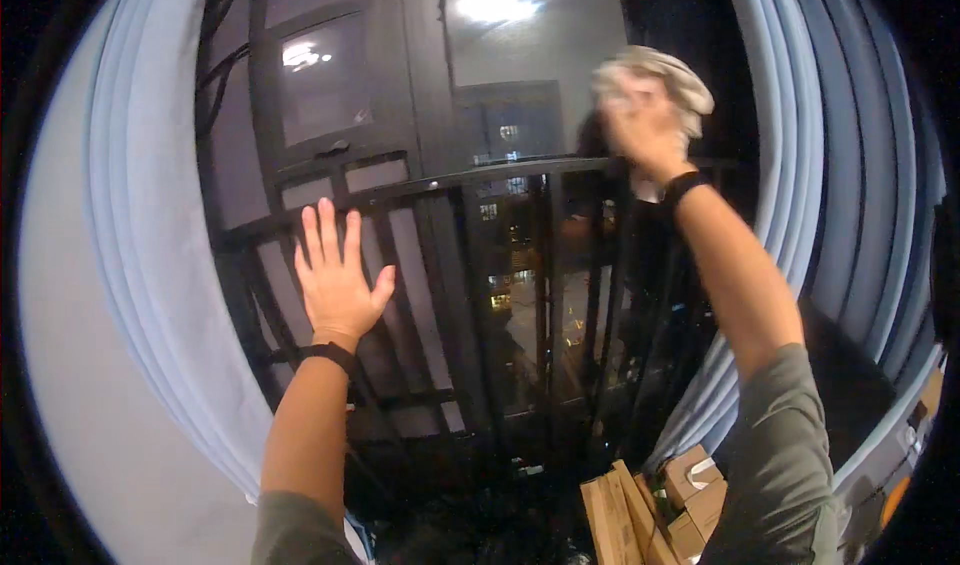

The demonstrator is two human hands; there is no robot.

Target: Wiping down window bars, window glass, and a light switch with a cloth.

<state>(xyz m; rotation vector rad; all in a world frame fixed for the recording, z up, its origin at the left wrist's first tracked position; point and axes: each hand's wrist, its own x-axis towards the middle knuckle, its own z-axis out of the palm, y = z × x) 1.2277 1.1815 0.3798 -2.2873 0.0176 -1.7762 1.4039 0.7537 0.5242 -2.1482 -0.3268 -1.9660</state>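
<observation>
My right hand (646, 119), blurred, presses a crumpled beige cloth (675, 77) against the upper right of a dark window pane (540, 47). My left hand (337, 276) is raised with its fingers spread, just below the top rail of a dark metal railing (517, 167); it holds nothing, and whether it touches the bars or the glass I cannot tell. A dark band is on each wrist. To the upper left is a framed window sash (326, 77) with a handle (337, 146) at its lower edge.
Light blue curtains hang at the left (169, 190) and the right (787, 115) of the window. Cardboard boxes (694, 479) and long cardboard pieces (611, 516) stand low at the right, by my right sleeve. The railing's upright bars cross the lower window. A pale wall (67, 302) is at the left.
</observation>
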